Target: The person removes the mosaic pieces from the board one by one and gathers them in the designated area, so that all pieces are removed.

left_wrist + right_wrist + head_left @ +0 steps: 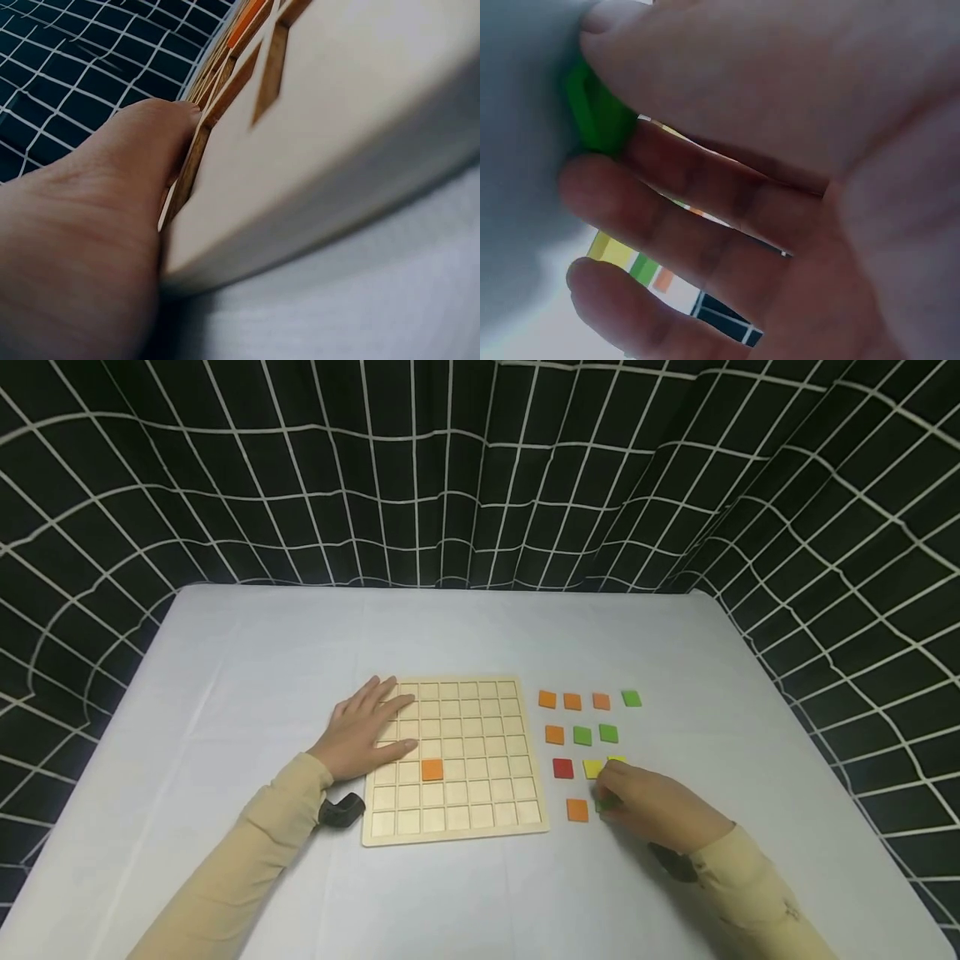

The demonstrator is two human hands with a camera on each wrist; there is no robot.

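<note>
A pale wooden grid board [476,793] lies on the table with one orange tile [432,769] in a cell. My left hand [363,732] rests on the board's left side, fingers spread and straight; in the left wrist view the thumb [142,139] lies along the board's edge. Right of the board, my right hand [651,802] is down at the table among loose tiles. In the right wrist view its thumb and fingers close around a green tile [600,109], which touches the table. The hand partly covers that tile in the head view.
Near the right hand lie two yellow tiles [592,768], a red tile [562,768] and an orange tile [577,810]. Farther back are several orange and green tiles [582,736] in loose rows. Dark cloth with a white grid [420,468] hangs around the white table [262,635].
</note>
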